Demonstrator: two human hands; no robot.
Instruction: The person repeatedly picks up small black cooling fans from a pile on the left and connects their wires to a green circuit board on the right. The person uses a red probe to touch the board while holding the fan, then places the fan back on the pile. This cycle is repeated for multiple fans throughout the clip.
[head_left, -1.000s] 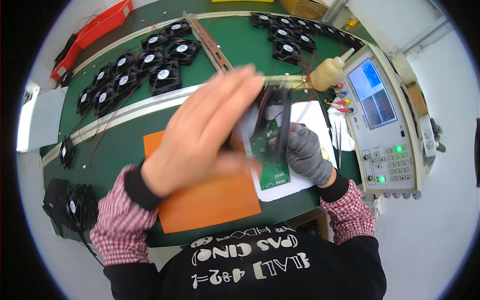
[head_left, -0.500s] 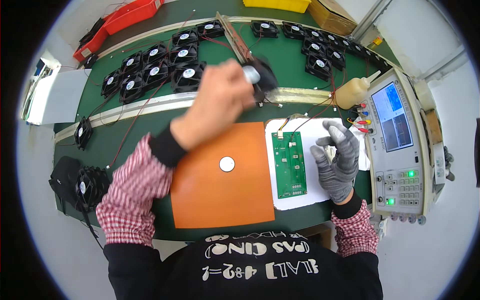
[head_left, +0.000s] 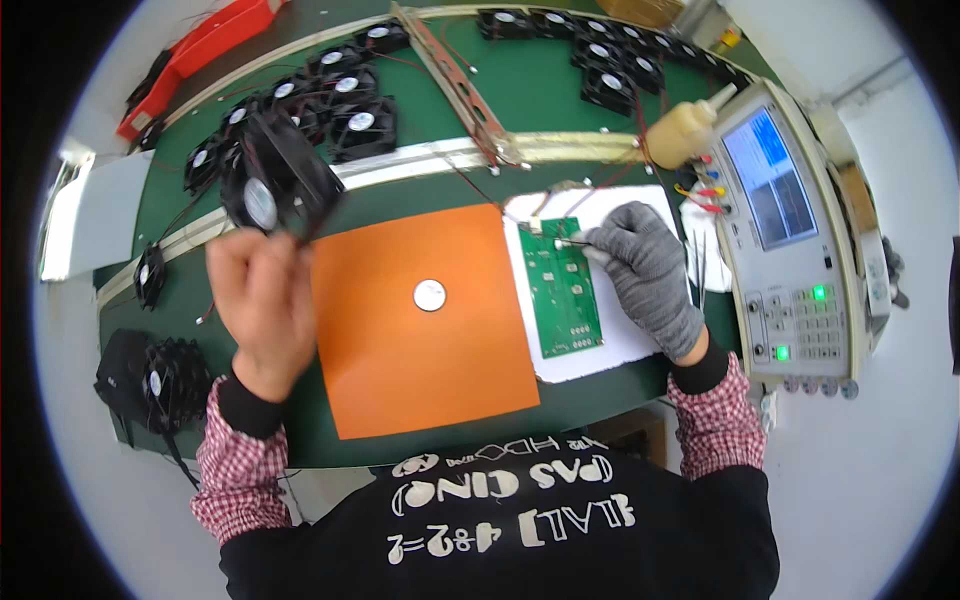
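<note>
My bare left hand (head_left: 260, 305) is closed on a black cooling fan (head_left: 300, 172) with a pale round label. The fan is held up left of the orange mat (head_left: 385, 370), hiding part of the fans behind it; its edges are smeared by motion. My right hand (head_left: 648, 275), in a grey glove, pinches a small white connector (head_left: 567, 243) at the upper part of the green circuit board (head_left: 562, 310). I cannot tell whether it is plugged in. The board lies on a white pad (head_left: 625, 345).
A round white disc (head_left: 430, 295) lies on the mat. Several black fans (head_left: 362, 125) stand at the far left, more (head_left: 608, 88) at the far right. A metal bar (head_left: 455, 80) parts them. At right are a bottle (head_left: 685, 130), tweezers (head_left: 700, 262) and a test instrument (head_left: 785, 250).
My left hand has carried the fan from beside the metal bar over to the left. My right hand has moved left from above the pad and closed on the connector. The view has shifted somewhat.
</note>
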